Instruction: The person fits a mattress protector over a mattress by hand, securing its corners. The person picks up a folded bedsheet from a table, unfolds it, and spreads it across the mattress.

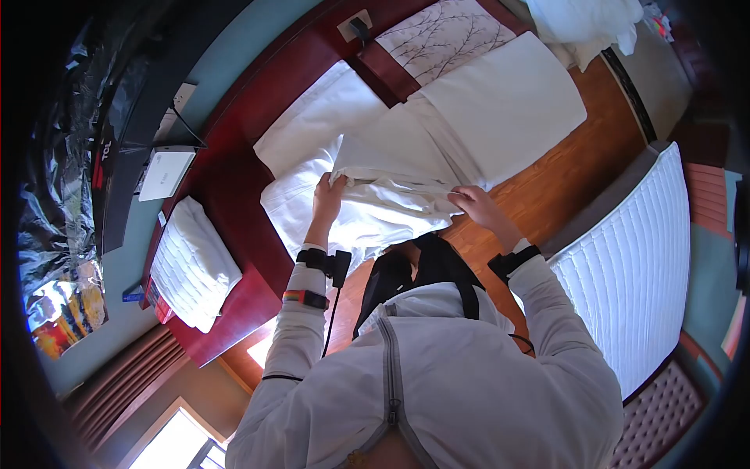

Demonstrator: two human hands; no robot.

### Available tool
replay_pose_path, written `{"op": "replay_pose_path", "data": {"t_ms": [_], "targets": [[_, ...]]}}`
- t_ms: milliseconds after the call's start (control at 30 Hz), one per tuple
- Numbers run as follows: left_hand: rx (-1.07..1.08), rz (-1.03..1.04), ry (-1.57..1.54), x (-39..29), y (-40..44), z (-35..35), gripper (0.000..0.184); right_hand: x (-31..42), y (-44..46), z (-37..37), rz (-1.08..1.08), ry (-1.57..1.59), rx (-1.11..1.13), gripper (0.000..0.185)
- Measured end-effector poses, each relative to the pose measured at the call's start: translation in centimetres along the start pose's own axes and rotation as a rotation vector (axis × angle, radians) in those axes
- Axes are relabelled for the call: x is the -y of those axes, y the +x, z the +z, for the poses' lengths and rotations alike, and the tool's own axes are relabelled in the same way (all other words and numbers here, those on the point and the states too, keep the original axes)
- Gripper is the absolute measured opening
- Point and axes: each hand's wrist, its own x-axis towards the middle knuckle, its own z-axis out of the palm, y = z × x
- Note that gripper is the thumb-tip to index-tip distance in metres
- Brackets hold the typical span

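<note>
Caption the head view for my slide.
Left hand and right hand holding white cloth, with a quilted mattress off to the right.

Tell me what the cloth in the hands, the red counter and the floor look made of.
The white cloth: probably cotton or a blend, matte, going by its soft folds.
The red counter: likely lacquered or laminated board, given its smooth sheen.
The floor: brown grain suggests satin wood or wood-look laminate.
</note>
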Motion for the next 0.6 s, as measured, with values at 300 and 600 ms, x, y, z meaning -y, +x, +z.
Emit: {"op": "replay_pose_path", "data": {"t_ms": [300,600], "targets": [[0.047,-0.059,-0.165,2.1,-2.1,-0.6,0.042,0.3,-1.8,2.2,0.068,0.523,-0.051,0.028],[0.392,-0.136,-0.530,2.7,-4.9,2.0,0.075,0.0,-2.6,7.7,-0.205,0.295,0.026,0.029]]}}
